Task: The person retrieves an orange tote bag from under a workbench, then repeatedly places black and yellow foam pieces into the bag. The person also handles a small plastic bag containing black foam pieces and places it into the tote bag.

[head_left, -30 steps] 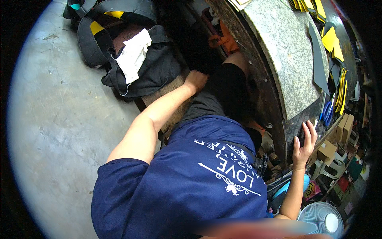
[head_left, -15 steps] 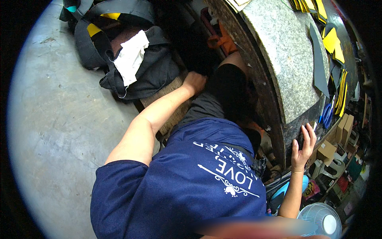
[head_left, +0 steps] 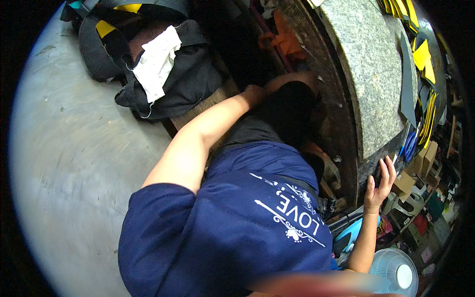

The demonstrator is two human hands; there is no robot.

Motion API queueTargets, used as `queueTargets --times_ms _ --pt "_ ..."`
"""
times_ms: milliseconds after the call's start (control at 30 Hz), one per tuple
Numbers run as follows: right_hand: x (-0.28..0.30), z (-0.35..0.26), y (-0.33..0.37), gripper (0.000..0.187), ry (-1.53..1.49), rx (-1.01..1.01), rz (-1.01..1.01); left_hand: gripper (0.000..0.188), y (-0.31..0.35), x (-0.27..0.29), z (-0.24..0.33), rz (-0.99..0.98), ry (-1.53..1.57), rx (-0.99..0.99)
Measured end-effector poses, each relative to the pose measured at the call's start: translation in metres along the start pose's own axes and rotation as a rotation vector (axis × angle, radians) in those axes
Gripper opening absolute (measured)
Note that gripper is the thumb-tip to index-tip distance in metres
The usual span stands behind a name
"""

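A round fan (head_left: 393,271) with a pale hub stands at lower right, near a light blue object (head_left: 348,236). Beyond lie cardboard boxes (head_left: 428,158) and a pale plastic stool (head_left: 414,204). Grey floor (head_left: 84,188) spreads leftward; orange fabric (head_left: 289,42) shows in shadow.

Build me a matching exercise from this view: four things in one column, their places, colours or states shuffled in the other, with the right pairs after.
Things
1. Right hand
2. Small cloth
3. Stone slab
4. Fan

Places, colours, states
A. Speckled grey
B. Round, with a white centre
C. By the edge of the dark table, thumb apart from the fingers
D. White, lying on black fabric

Pairs: 1-C, 2-D, 3-A, 4-B
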State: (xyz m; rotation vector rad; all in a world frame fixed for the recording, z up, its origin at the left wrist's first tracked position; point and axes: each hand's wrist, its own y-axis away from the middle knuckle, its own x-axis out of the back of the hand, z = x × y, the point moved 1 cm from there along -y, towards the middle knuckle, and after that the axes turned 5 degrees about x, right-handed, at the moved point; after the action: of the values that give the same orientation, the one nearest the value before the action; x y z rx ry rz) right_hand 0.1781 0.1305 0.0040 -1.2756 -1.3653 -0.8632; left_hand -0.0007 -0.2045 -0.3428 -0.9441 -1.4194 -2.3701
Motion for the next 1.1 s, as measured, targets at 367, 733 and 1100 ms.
queueTargets --times_ms 367,733,1100 --pt "-0.002 0.002 0.005 0.054 0.066 -0.039 -0.035 0.034 -0.092 0.036 0.068 0.131 0.906 -1.144" --pt "-0.002 -0.002 0.007 0.057 0.146 -0.066 -0.045 0.037 -0.109 0.01 0.071 0.383 1.05 -1.175" --pt "-0.003 -0.001 0.007 0.055 0.138 -0.042 -0.028 0.033 -0.123 -0.027 0.034 0.196 0.165 -0.296"
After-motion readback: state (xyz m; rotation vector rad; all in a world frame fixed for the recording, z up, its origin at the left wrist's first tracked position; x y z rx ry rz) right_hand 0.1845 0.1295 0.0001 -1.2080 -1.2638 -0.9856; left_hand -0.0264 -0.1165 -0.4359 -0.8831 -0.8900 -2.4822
